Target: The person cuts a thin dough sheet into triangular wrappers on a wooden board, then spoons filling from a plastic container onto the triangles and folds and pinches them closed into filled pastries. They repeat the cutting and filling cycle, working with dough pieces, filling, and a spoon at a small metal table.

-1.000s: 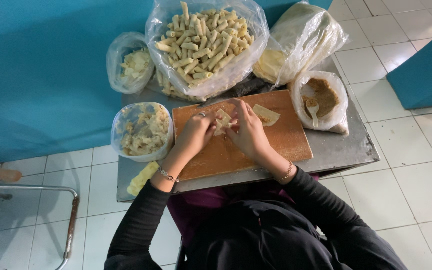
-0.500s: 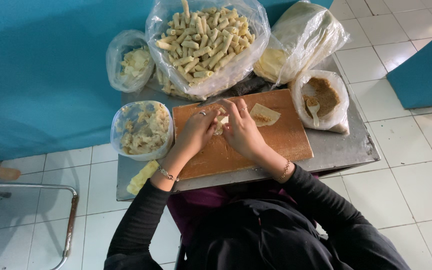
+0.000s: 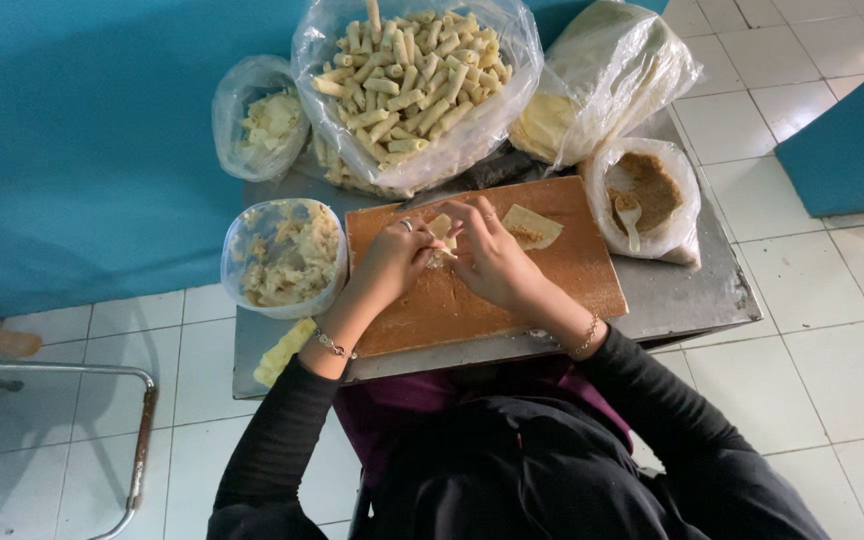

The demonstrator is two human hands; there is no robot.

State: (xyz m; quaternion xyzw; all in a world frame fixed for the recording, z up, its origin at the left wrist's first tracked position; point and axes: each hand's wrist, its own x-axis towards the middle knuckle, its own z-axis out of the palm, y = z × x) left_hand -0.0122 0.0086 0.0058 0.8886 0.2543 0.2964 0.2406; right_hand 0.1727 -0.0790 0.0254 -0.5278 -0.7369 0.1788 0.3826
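My left hand [image 3: 393, 259] and my right hand [image 3: 489, 252] meet over the far part of a wooden board [image 3: 512, 300]. Together they pinch a small pale pastry wrapper [image 3: 441, 233] that is partly rolled. A second flat wrapper [image 3: 532, 226] with a dab of brown filling lies on the board just right of my right hand. Both wrists wear thin bracelets. Fingers hide most of the piece being rolled.
A big clear bag of finished rolls [image 3: 407, 80] stands behind the board. Left are a bag of shredded filling [image 3: 282, 255] and a smaller bag [image 3: 264, 118]. Right are a bag of brown filling with a spoon [image 3: 644, 195] and a bag of wrappers [image 3: 597, 85]. The metal table [image 3: 697, 295] meets a teal wall.
My hands have shifted slightly toward the far edge of the board while they keep rolling the wrapper. The flat wrapper beside them has stayed put.
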